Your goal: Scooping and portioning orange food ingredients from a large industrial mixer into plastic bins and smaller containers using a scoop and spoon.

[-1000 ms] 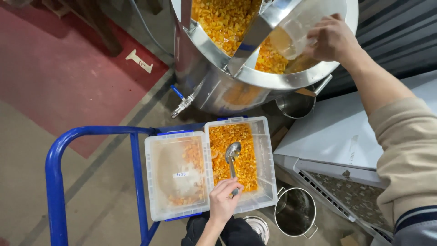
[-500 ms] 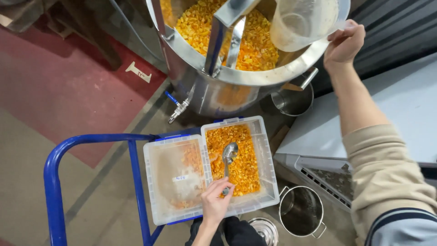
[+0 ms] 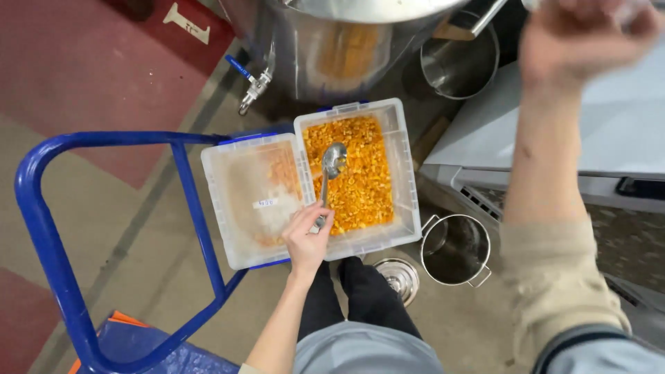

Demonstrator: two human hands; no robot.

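Since the earlier frame, right hand [image 3: 578, 41] has lifted to the top edge, blurred, grip unreadable. Left hand [image 3: 307, 239] pinches the handle end of a steel ladle [image 3: 328, 181], its bowl lying forward of the grip on orange bits in the clear bin [image 3: 404, 166]. Ladle's long axis runs away from the body, bowl farthest; judged stiff, light, possibly slick, best held at the handle end.

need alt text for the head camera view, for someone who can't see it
Seen from above, a left hand grips a metal ladle resting in a clear tub of orange pieces, beside an almost empty tub on a blue cart. The right hand is raised, blurred, near a large steel vessel.
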